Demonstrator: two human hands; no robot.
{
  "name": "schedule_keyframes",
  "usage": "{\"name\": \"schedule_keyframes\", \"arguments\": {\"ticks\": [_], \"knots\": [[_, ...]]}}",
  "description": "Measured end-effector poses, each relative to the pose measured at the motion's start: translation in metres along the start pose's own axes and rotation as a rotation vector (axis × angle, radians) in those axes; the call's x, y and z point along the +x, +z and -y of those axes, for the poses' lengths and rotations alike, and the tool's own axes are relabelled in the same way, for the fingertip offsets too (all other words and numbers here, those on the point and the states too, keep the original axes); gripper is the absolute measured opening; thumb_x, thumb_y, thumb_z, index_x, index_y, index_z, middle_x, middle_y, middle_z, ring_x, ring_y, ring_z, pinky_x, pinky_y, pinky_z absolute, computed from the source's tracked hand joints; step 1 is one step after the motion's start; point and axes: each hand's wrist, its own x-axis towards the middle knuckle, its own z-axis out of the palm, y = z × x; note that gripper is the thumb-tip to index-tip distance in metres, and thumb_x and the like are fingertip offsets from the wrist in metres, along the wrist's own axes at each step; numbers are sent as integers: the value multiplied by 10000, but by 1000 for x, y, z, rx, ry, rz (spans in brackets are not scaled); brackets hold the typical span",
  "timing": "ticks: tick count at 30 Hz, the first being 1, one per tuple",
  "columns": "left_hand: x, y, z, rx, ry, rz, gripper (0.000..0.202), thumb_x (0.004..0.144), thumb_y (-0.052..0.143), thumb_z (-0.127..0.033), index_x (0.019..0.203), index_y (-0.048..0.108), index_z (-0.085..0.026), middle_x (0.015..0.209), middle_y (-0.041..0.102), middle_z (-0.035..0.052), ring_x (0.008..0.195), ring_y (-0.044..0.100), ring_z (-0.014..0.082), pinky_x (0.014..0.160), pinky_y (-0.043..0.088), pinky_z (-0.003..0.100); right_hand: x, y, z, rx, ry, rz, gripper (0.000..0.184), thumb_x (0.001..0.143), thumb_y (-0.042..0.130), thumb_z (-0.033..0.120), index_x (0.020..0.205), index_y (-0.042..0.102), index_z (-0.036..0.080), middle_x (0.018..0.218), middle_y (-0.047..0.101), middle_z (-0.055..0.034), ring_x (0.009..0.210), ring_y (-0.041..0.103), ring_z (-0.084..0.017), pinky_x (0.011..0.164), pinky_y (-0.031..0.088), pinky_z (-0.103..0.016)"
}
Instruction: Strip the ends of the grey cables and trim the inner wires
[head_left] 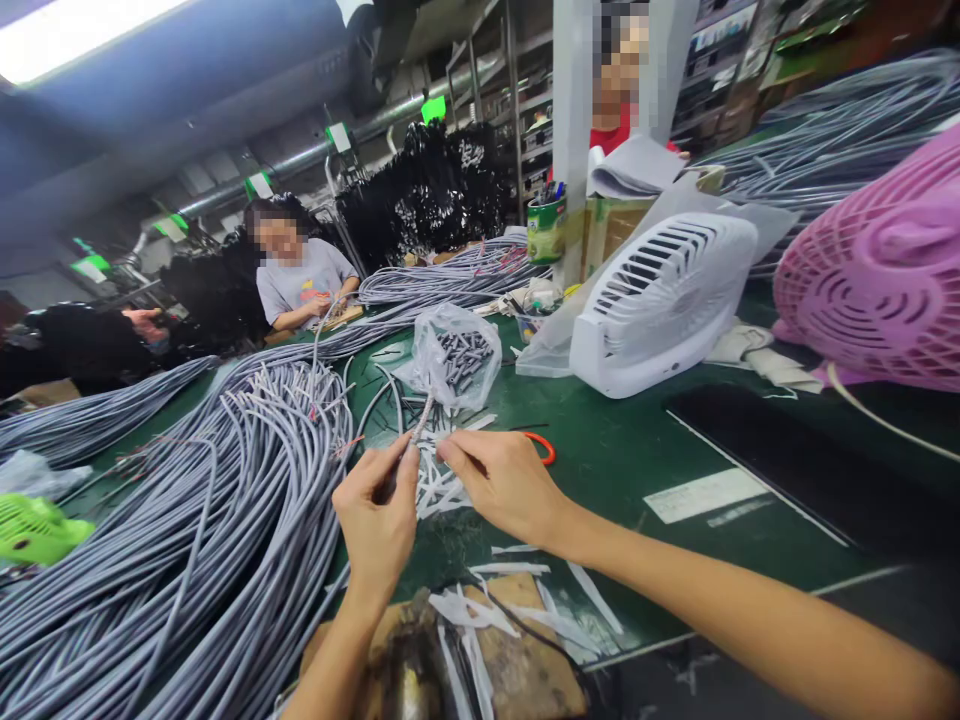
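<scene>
My left hand (381,515) pinches a cable end (424,418) between thumb and fingers; its stripped, braided-looking tip points up and away. Just to the right, my right hand (504,482) has thumb and fingertips pressed together, and whatever they hold is too small or hidden to name. Beneath both hands lies a pile of white strips (442,492). Behind them sits a clear plastic bag (459,350) filled with short dark grey tube pieces. An orange scissors-like handle (546,448) shows beyond my right wrist.
Large bundles of grey cable (247,500) cover the left side. To the right stand a white fan (667,300), a pink fan (885,260) and a dark flat panel (787,470). A stained block (517,670) is at the near edge. Across the table sits a co-worker (304,270).
</scene>
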Motion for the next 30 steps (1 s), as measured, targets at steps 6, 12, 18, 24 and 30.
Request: {"name": "schedule_keyframes", "arguments": {"ticks": [6,12,18,24,30], "knots": [[-2,1,-1,35,48,11,217,778,583,-278,896,719,-157,549,464,-30,457,387,69,428,311,192,-1,2,0,5,-2,20,384,901,360,285,553,478,171,477,446,30,442,389,-86,488,243,-219],[-3,2,-5,50,91,32,202,774,582,-258,875,722,-153,518,450,-38,444,391,70,419,309,192,3,3,-2,171,36,47,397,894,366,297,563,531,155,458,433,41,419,343,-70,466,245,-205],[1,4,-2,99,78,45,189,746,582,-257,799,735,-158,492,527,-23,420,432,78,418,339,196,-9,9,4,125,-39,-24,402,896,357,290,564,544,161,487,508,14,439,402,-84,476,276,-222],[11,8,13,18,-150,26,198,693,622,-299,728,734,-139,633,694,48,554,607,156,540,470,244,-27,14,15,93,-295,-13,404,909,311,298,629,586,203,536,564,-14,484,467,-118,502,311,-240],[4,3,1,-52,-75,5,211,731,610,-310,778,719,-135,678,695,44,590,615,141,555,481,220,-2,2,1,-78,-13,-60,388,894,377,284,538,481,172,455,447,27,420,360,-85,483,213,-235]]}}
